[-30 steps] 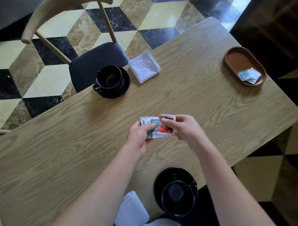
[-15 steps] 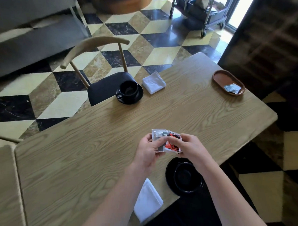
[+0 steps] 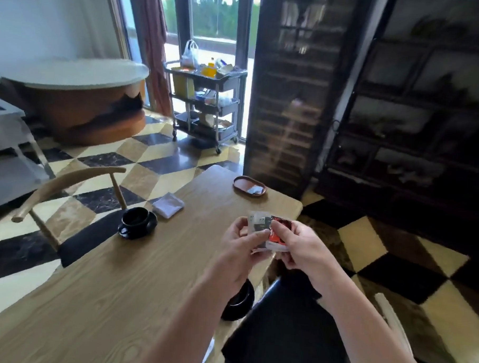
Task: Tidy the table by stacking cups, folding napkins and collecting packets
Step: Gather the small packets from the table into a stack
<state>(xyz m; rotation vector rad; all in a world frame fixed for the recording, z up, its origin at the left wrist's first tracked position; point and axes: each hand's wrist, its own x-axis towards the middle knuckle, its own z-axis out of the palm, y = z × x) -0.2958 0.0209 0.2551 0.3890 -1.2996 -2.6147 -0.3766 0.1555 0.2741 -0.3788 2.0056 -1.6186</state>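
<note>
Mid-task: left hand [image 3: 241, 244] and right hand [image 3: 298, 247] both pinch the packets [image 3: 269, 232] above the table [image 3: 118, 285], tray [image 3: 239, 184] not reached, black cups [image 3: 136, 220] unstacked, napkin [image 3: 168, 205] folded.

Two bare hands showed in the lower middle of the frame, the left hand [image 3: 241, 247] and the right hand [image 3: 301, 248]. Between them were at least two small flat packets: one grey-and-white packet [image 3: 256, 220] and one red-and-black packet [image 3: 278, 232]; whether more lay behind them could not be told. The light oak wooden surface [image 3: 105, 285] carried two black cups on black saucers, one at centre left [image 3: 137, 222] and one partly hidden below the left wrist [image 3: 240, 302]. There was one folded white napkin [image 3: 168, 205], one oval brown wooden tray [image 3: 249, 186] and two wooden chairs [image 3: 67, 190] [image 3: 391, 319].
</note>
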